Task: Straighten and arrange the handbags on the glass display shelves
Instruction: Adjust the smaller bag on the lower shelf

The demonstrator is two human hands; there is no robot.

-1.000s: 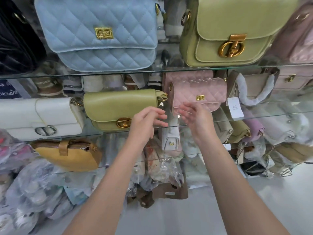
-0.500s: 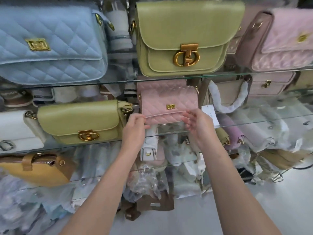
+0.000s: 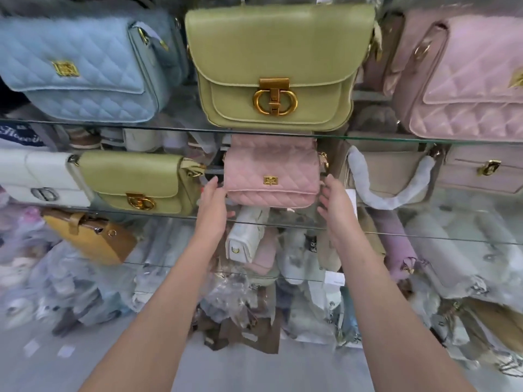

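Pink quilted bag (image 3: 272,176) sits between both hands; left fingers (image 3: 212,185) touch its side, right fingers (image 3: 328,184) spread just beside it.

pink quilted bag (image 3: 273,176) | left hand (image 3: 213,205) touching | right hand (image 3: 335,203) beside

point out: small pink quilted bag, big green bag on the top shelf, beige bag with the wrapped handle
small pink quilted bag (image 3: 271,176): head view, on the front flap above the gold clasp.
big green bag (image 3: 278,49): head view, on the plain flap.
beige bag (image 3: 392,168): head view, on its front panel.
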